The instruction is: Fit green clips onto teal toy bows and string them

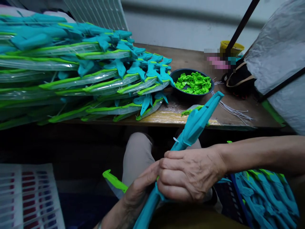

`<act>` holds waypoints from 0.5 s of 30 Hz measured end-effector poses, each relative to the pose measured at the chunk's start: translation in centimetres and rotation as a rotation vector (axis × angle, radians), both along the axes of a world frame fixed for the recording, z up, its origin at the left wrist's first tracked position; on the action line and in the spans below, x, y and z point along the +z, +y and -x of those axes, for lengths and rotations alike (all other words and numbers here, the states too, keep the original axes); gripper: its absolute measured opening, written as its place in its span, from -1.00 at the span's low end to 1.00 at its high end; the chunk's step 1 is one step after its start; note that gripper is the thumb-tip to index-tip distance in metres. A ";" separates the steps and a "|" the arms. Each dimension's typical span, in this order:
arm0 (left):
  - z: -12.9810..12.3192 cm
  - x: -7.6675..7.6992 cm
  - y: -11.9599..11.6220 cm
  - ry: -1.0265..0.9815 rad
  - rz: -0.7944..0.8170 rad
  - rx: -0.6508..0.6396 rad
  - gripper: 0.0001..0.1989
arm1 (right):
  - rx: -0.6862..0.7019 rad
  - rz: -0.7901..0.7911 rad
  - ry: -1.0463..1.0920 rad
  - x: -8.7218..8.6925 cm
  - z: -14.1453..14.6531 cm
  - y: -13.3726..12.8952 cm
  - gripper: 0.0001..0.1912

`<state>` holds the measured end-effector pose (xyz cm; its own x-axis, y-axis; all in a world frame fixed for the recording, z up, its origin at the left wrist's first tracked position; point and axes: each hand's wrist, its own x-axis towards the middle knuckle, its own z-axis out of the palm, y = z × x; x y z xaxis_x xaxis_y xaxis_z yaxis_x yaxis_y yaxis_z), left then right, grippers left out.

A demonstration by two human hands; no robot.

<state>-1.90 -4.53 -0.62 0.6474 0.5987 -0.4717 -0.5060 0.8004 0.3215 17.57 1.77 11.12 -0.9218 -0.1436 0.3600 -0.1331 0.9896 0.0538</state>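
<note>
A long turquoise plastic toy piece [195, 122] with green-edged clear parts runs slantwise across my lap, its tip up and to the right. My right hand [188, 175] is closed over its middle, fingers curled. From below left, my left hand [139, 189] grips the same piece, its fingers touching the right hand. Beside the left hand a green-edged clear wing [115, 181] sticks out. A small white tie end [175, 140] shows on the turquoise shaft above the right hand. What the fingertips pinch between the hands is hidden.
Many similar turquoise and green pieces [100, 73] are heaped on the bench [162, 116]. A dark bowl [175, 90] holds small green parts, with white ties [231, 109] nearby. A blue crate [238, 197] of turquoise pieces stands right; a white crate [51, 190] stands left.
</note>
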 end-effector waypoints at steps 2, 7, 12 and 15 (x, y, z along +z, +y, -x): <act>-0.2 0.0 0.4 0.009 -0.001 0.007 -0.87 | -0.061 0.056 -0.085 0.0 0.1 0.4 -0.71; -0.3 0.5 0.8 -0.160 0.016 -0.084 -0.72 | -0.213 0.265 -0.199 -0.3 0.9 1.6 -0.82; -0.1 1.1 0.7 -0.334 -0.021 -0.136 -0.69 | -0.215 0.298 0.071 -1.0 1.6 1.7 -0.82; 0.3 1.4 0.8 -0.345 0.013 -0.123 -0.67 | -0.245 0.255 0.281 -2.3 2.2 1.0 -0.76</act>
